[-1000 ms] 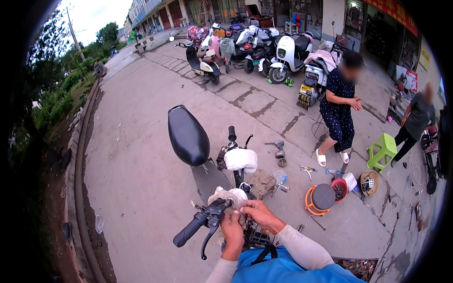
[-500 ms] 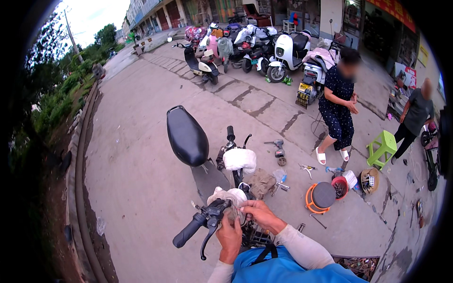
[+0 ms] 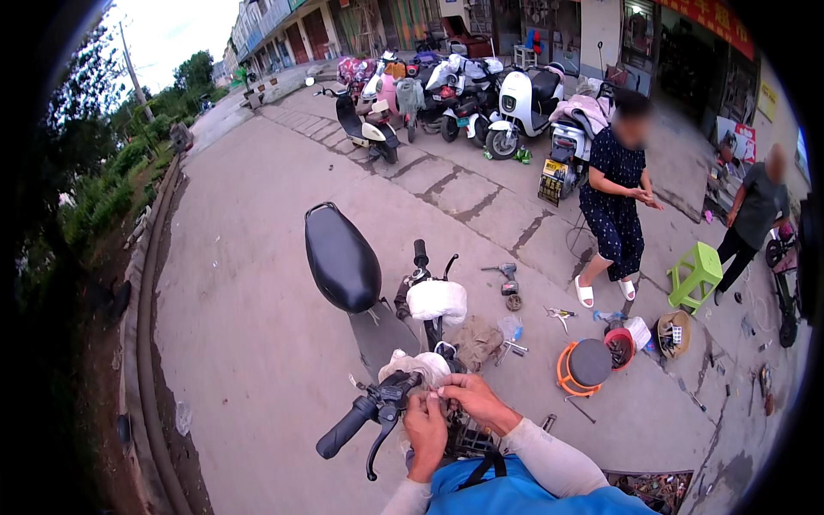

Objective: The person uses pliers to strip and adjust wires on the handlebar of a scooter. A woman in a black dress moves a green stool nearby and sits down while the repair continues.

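Note:
In front of me stands a scooter with a black seat [image 3: 343, 257] and handlebars partly wrapped in pale cloth. My left hand [image 3: 425, 433] is closed in a pinch right beside the inner end of the black handlebar grip [image 3: 345, 429] and its brake lever [image 3: 378, 451]. Against its fingertips, my right hand [image 3: 479, 402] pinches too, thumb and forefinger together. Whatever lies between the fingers is too small to make out. Just beyond both hands, a whitish cloth [image 3: 416, 367] covers the middle of the handlebar. White padding [image 3: 437, 301] wraps a part near the far grip.
On the ground to the right lie a power drill [image 3: 506, 276], pliers [image 3: 561, 318], a rag [image 3: 476, 343], an orange stool with dark seat [image 3: 590, 364] and a red bowl [image 3: 620, 346]. A green stool [image 3: 697, 273] stands near two people. Parked scooters [image 3: 515, 103] line the back.
My left hand has shifted slightly right and its fingertips have come up to my right hand's. The person in dark dotted clothes has moved their hands a little.

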### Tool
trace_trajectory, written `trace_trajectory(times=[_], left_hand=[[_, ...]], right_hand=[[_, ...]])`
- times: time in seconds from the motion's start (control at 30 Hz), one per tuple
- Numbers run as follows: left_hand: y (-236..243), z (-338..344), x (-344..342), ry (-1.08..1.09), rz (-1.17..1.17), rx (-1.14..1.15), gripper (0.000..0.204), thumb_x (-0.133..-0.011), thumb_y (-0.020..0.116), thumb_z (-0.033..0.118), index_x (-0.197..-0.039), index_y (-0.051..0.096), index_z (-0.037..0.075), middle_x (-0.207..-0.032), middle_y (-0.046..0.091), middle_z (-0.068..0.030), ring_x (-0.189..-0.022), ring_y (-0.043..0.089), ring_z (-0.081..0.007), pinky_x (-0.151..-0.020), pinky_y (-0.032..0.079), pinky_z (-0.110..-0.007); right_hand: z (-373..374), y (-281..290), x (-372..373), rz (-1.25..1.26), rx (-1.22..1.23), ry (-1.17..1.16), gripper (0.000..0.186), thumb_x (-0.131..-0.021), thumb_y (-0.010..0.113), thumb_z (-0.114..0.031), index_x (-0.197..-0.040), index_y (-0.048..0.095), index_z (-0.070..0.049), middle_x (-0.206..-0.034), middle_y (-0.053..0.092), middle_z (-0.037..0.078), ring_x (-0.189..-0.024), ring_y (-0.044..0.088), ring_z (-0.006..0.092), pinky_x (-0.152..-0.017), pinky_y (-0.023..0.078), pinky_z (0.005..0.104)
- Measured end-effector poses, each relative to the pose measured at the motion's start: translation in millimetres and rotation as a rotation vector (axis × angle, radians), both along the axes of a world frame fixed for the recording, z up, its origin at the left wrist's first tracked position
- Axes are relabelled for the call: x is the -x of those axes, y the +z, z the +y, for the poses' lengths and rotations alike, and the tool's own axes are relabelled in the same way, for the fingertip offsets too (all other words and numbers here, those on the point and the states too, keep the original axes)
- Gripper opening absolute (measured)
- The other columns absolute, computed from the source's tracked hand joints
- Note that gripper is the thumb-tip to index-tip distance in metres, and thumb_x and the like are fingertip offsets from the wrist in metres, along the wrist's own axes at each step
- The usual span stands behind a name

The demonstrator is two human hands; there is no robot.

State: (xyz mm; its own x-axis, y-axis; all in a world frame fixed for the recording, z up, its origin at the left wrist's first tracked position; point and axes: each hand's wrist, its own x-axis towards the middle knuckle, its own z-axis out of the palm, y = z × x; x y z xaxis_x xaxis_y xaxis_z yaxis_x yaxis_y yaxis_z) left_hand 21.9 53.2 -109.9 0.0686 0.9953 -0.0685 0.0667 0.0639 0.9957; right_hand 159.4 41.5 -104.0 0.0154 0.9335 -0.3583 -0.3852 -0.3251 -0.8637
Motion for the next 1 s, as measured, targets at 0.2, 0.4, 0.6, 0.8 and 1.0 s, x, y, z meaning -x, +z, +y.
trace_trajectory(times=[0.2,0.4,0.6,0.8,1.0], left_hand=[[12.8,14.1,14.2,-0.129,-0.775,0.758,0.01,-0.103,0.053,0.013,-0.098,0.059,0.007,-0.064,0.047,0.0053,-0.048,0.035,-0.0049,-0.043,0.028,-0.02],[6.6,-6.4,17.9,-0.11,0.148,0.021,0.021,-0.097,0.065,0.013,-0.115,0.06,0.004,-0.069,0.067,-0.0039,-0.052,0.061,-0.0164,-0.048,0.046,-0.028],[-2.7,0.0,19.9,-0.068,0.724,-0.644,0.021,-0.094,0.07,0.012,-0.112,0.063,0.004,-0.079,0.073,-0.0147,-0.068,0.074,-0.0312,-0.057,0.056,-0.039],[3.4,3.0,14.3,-0.04,0.666,-0.736,0.012,-0.096,0.066,0.012,-0.105,0.065,0.004,-0.081,0.074,-0.0149,-0.067,0.073,-0.0309,-0.057,0.055,-0.039],[-18.2,2.4,3.3,0.003,-0.127,0.096,0.013,-0.099,0.061,0.015,-0.1,0.065,0.003,-0.073,0.067,-0.0069,-0.056,0.061,-0.0147,-0.05,0.047,-0.033]], right_hand=[[-2.7,-0.2,0.9,0.001,-0.03,-0.015,0.02,-0.096,0.064,-0.014,-0.109,0.071,0.0,-0.089,0.069,0.0,-0.068,0.054,0.0057,-0.06,0.042,0.0217],[-2.6,2.3,3.7,0.076,-0.007,-0.043,0.021,-0.096,0.065,-0.013,-0.111,0.071,0.0,-0.089,0.069,0.0,-0.069,0.054,0.0053,-0.061,0.042,0.0206],[-4.0,-1.6,2.9,0.117,-0.006,-0.058,0.021,-0.097,0.064,-0.013,-0.112,0.071,0.0,-0.089,0.069,0.0,-0.069,0.055,0.0056,-0.062,0.043,0.02],[-3.8,-5.5,2.6,0.079,-0.018,-0.068,0.021,-0.097,0.064,-0.014,-0.112,0.071,0.0,-0.088,0.068,-0.001,-0.068,0.055,0.0059,-0.06,0.043,0.0215],[-3.6,-2.4,5.3,-0.08,-0.039,-0.05,0.023,-0.095,0.065,-0.015,-0.11,0.071,0.001,-0.089,0.07,0.001,-0.07,0.057,0.0076,-0.061,0.045,0.0228]])
